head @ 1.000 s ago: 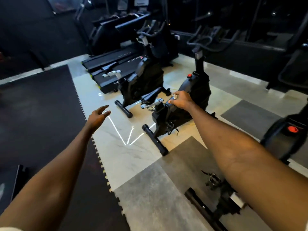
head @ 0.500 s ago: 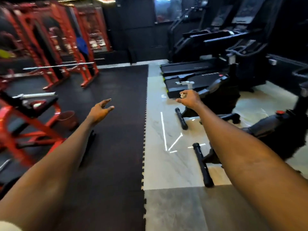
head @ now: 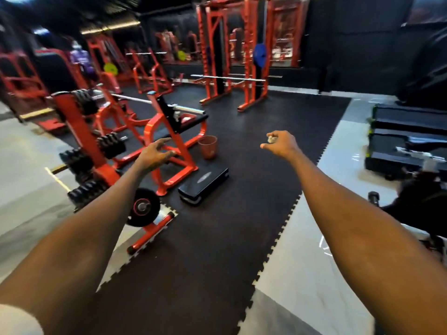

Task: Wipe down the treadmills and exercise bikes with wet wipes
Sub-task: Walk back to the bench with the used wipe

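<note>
Right hand (head: 281, 144): fingers curled, pinching a small crumpled whitish wet wipe (head: 271, 139) at the fingertips. The wad is compact, with no long axis to speak of.

Left hand (head: 154, 154): held out, fingers loosely spread, holding nothing.

Both arms extend forward over the black interlocking rubber floor mat (head: 242, 213).

Ahead of the hands and between them stands a reddish-brown plastic bin (head: 208, 147), upright, mouth up. It appears closer to the left hand's line, but the wipe is in the right hand.

The black flat-deck treadmills (head: 408, 141) lie well off to the right of the right hand. Their long axes appear to run rightward out of view, with the near ends facing the mat. A black exercise bike (head: 420, 206) sits below them, beside the right forearm and blurred.

Judgement: if the wipe is spent, disposal calls for a leftward, forward carry to the bin. If it is to be used again, the right hand is the nearer one to the machines.
</note>
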